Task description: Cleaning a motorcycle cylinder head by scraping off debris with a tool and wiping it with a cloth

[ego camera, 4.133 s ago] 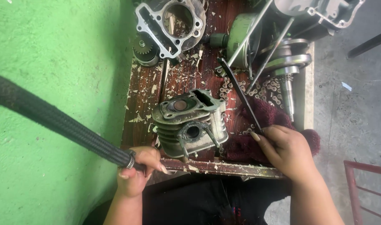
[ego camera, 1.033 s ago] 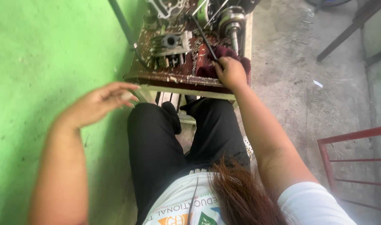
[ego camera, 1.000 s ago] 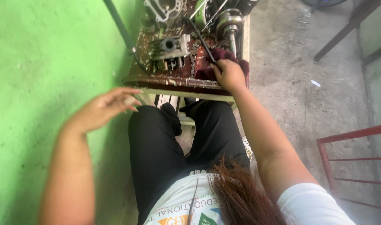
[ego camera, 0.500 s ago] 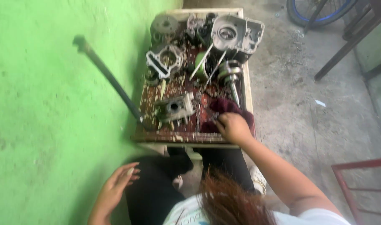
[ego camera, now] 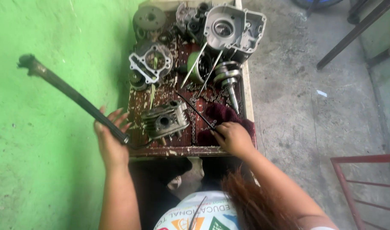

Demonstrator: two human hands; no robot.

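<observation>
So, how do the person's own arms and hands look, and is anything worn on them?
Both arms are bare up to the elbows and beyond; no sleeve reaches the forearms. The left hand and the right hand wear no gloves, and no ring, watch or bracelet can be made out. The fingernails on the left hand look rather long.

Cylinder head (ego camera: 165,122) on table (ego camera: 178,150), left of cloth (ego camera: 222,115).

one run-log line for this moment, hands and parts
left hand: on black hose | right hand: holds thin black rod by dark red rag | cylinder head: on wooden tray, untouched
</observation>
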